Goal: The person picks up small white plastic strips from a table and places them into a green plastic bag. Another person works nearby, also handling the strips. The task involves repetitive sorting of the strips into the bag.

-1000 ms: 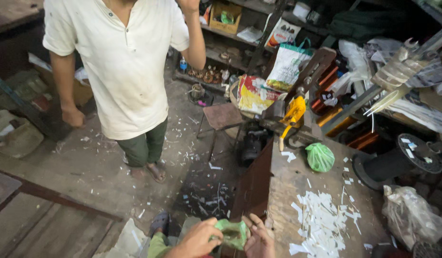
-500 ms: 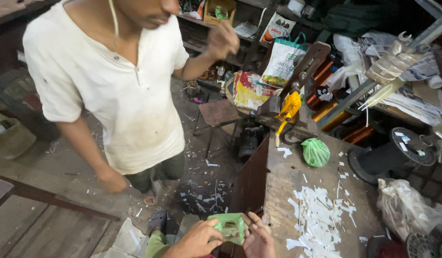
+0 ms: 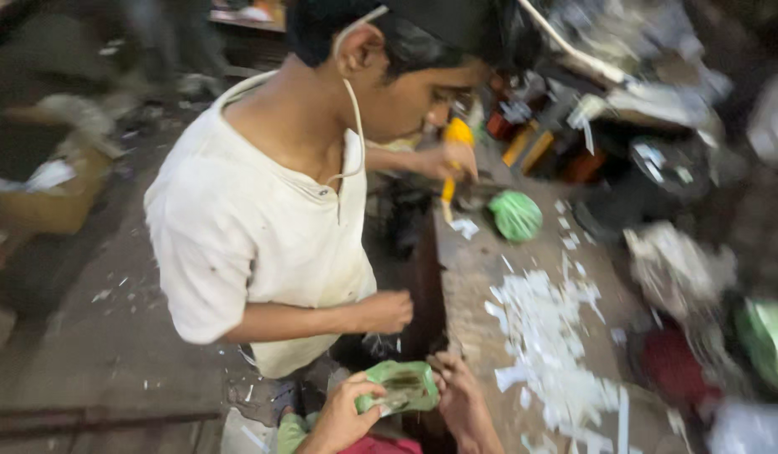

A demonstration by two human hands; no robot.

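At the bottom of the view, just off the near left corner of the bench (image 3: 481,277), both of the wearer's hands hold a small green piece (image 3: 401,387), soft-edged and smeared dark across its face. The left hand (image 3: 347,412) is closed on its left end, thumb on top. The right hand (image 3: 458,395) curls its fingers against the right edge, so the piece is pinched between the two. It hangs over the gap beside the bench, not resting on anything.

The step in hand looks like turning or checking the piece at close range. Any next move calls for a firm two-handed grip, since there is nothing beneath it.

A second person in a white shirt (image 3: 237,235) stands close by the bench's left edge, one fist closed near the edge, the other hand on a yellow tool (image 3: 456,139) at the far end. A green bundle (image 3: 515,214) lies beside it, and white scraps (image 3: 548,345) litter the middle of the bench. The right side is blurred.
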